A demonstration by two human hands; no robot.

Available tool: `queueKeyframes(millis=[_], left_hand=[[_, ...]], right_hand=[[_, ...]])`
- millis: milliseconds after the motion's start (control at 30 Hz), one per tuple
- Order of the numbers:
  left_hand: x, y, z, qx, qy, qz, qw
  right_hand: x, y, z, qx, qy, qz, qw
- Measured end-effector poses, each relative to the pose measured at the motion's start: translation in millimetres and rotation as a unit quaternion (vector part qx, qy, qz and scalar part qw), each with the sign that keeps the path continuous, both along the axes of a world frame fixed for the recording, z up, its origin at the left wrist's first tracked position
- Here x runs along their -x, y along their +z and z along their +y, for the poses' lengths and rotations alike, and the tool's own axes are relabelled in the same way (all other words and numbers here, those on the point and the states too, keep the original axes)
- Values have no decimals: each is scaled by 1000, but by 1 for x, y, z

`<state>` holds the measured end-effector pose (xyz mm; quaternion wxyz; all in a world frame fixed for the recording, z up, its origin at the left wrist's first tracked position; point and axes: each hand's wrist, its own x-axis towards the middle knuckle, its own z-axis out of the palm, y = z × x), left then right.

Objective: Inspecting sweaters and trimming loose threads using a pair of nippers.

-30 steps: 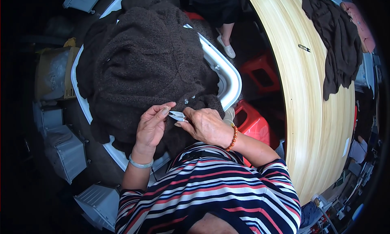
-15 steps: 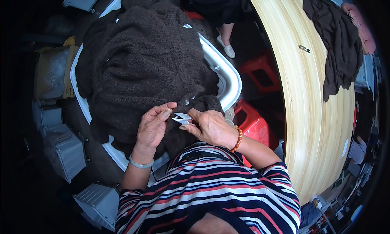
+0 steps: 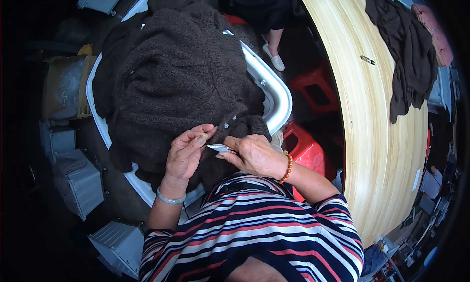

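Over a big heap of dark brown knitted cloth (image 3: pixel 166 76), small silver scissors (image 3: pixel 219 148) are held by the right hand (image 3: pixel 255 154). Its fingers are curled around them, and the blades are brought close together. Their tips are pointed at the left hand (image 3: pixel 187 152) and are held just beside its fingers. The left hand is partly curled, with its thumb and first finger held near each other; whether anything thin is pinched there cannot be told. The heap is piled in a white tub (image 3: pixel 280 93) and is draped over its edge. Near the right hand, two shiny bits (image 3: pixel 230 122) are seen on the heap. To the right, another dark cloth (image 3: pixel 409 52) and a small dark tool (image 3: pixel 367 60) are laid on a wooden table (image 3: pixel 372 174).
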<state>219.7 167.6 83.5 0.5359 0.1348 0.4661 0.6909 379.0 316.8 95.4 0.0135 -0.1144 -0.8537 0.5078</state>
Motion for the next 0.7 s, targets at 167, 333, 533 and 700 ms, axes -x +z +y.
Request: queueKeyframes(millis=[167,333,533,700], left_hand=[[2,6,-4,28,3,-50,998],[2,8,-3,58,37,-15,998],[-17,8,12,156,-69,603,779],[-40,-15,54,198,-139,829,504]], right_hand=[[-15,-5,10,17,45,15,999],[-26,-3,14,152,141,31,978],[-47,-15,32,377,23,13,926],[-42,-47,44,166,-189,-9,968]])
